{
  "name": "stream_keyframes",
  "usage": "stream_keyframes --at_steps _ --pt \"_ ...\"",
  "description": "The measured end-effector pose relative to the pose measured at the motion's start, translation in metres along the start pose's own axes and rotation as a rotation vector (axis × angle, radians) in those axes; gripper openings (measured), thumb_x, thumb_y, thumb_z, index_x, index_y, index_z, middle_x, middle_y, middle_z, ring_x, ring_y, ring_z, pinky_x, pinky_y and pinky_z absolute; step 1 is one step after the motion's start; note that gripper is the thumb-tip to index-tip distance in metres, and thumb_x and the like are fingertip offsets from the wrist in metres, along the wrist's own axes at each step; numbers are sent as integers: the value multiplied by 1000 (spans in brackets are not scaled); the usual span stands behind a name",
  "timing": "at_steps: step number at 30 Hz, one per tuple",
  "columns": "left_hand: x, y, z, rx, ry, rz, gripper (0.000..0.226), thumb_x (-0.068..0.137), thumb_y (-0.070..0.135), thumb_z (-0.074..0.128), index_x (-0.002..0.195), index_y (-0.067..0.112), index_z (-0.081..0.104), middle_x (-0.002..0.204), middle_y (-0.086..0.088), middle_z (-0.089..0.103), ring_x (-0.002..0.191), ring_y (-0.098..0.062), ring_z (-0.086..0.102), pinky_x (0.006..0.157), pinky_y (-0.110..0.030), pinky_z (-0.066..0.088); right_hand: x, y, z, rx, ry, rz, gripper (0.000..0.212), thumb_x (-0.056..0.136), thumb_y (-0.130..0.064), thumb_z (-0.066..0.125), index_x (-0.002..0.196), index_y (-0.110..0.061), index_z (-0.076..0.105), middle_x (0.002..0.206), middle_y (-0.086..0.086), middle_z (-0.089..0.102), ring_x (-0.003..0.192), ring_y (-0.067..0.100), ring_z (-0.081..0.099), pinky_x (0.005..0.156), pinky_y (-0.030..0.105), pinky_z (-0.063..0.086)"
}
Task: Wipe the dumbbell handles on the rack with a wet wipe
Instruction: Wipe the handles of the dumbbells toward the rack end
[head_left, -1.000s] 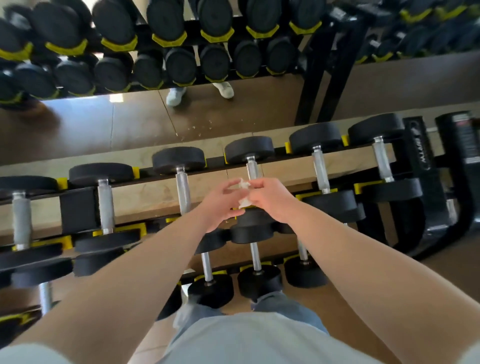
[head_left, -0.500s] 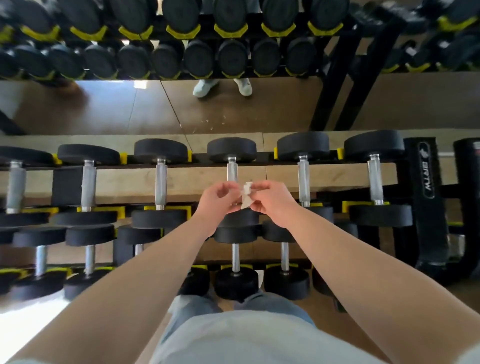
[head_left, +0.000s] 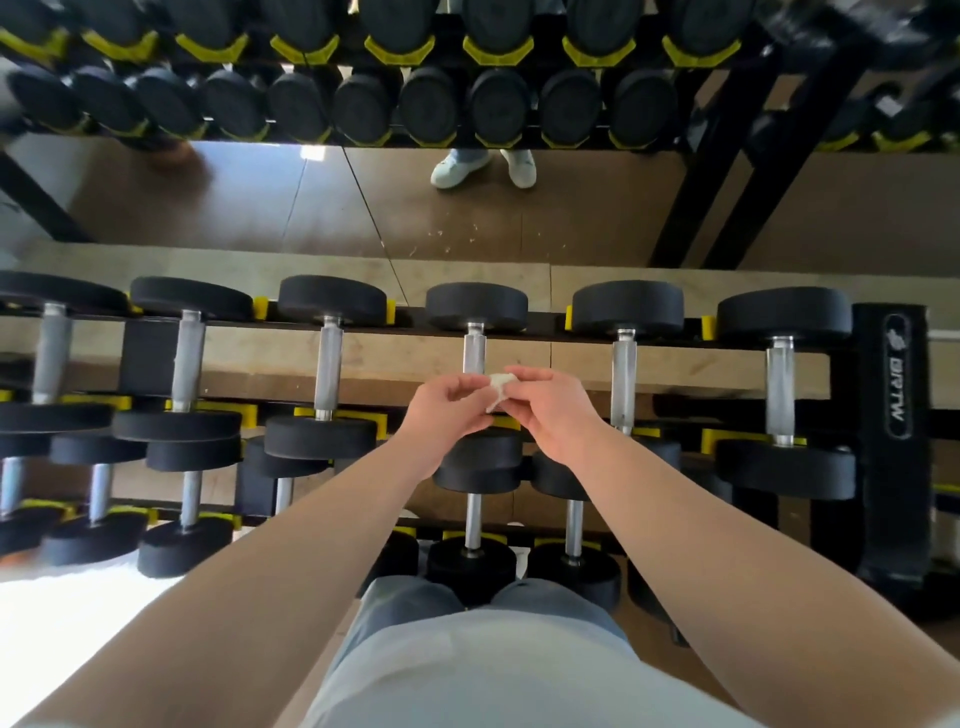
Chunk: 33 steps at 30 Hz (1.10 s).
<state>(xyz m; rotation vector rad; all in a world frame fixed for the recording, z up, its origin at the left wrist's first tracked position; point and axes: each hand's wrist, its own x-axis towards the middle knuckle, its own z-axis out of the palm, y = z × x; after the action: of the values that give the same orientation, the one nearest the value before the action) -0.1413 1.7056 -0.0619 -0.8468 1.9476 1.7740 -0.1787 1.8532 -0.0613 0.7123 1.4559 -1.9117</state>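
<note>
Head camera: our left hand (head_left: 447, 410) and right hand (head_left: 550, 415) pinch the crumpled wet wipe (head_left: 497, 387) just in front of the middle top-row dumbbell handle (head_left: 474, 353). Wiping here, we judge, remains ahead.

One text can be read: white letters that look like "BIRTW". They stand lengthwise on the black rack post (head_left: 891, 467) at the right, under a small logo (head_left: 896, 340).

At frame centre, the left hand (head_left: 448, 411) and right hand (head_left: 551, 413) pinch the wet wipe (head_left: 498, 388) before a dumbbell handle (head_left: 474, 353) on the rack (head_left: 892, 395); mirror (head_left: 571, 218) behind.
</note>
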Motion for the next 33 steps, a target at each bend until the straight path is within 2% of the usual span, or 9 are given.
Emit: stream_keyframes --at_steps 4,8,14,19,21,23,29,31,33 --pt "8 -1 3 190 109 81 23 91 27 76 112 28 69 104 6 72 96 -12 69 82 -26 57 10 3 2 -11 94 -25 31 93 -2 70 121 -14 66 115 9 69 101 25 73 90 39 62" --pt "20 3 7 60 209 27 20 92 26 74 113 26 72 99 6 74 94 -11 71 88 -33 60 15 10 11 69 63 35 28 93 -10 73 119 -14 65 117 9 72 104 23 73 92 42 61" --pt "32 7 5 128 121 12 7 91 32 76 97 30 75 90 8 77 87 -11 74 84 -33 61 30 7 24 -31 95 -14 22 94 -13 72 114 -23 70 116 3 71 103 20 71 87 35 62" --pt "49 8 -8 279 128 23 23 96 25 68 118 28 71 109 11 71 101 -10 67 87 -31 57 56 -4 30 -246 228 -92 24 94 -17 73 115 -29 69 112 -3 71 97 15 71 89 36 62" --pt "55 7 -11 315 152 -10 35 97 24 65 131 28 63 121 10 68 103 -10 63 80 -24 51 69 -5 32 -367 244 -149 34 97 -18 69 130 -27 67 122 -3 70 101 16 70 92 37 61" --pt "57 5 -12 315 105 -52 42 98 22 64 140 28 57 129 8 65 108 -13 62 90 -29 53 76 -2 33 -569 212 -146 35 99 -21 64 134 -26 67 128 0 69 108 20 68 98 41 58" --pt "62 0 -13 363 -16 -116 45 101 19 60 145 22 54 132 -1 65 115 -21 63 105 -41 52 67 12 17 -1270 -116 101 17 99 -20 61 109 -13 72 91 4 68 85 20 66 72 31 55" --pt "65 -1 -15 385 -37 -131 42 101 21 60 142 23 56 127 -1 67 108 -20 66 99 -39 55 76 13 16 -1067 -65 121 13 98 -15 63 106 -11 72 91 5 69 83 20 66 70 30 55" --pt "67 0 -19 385 -63 -152 39 100 22 61 139 24 58 117 3 68 99 -16 68 87 -31 57 90 6 20 -664 50 151 25 93 -5 67 117 -9 72 102 8 71 93 23 69 87 39 61"
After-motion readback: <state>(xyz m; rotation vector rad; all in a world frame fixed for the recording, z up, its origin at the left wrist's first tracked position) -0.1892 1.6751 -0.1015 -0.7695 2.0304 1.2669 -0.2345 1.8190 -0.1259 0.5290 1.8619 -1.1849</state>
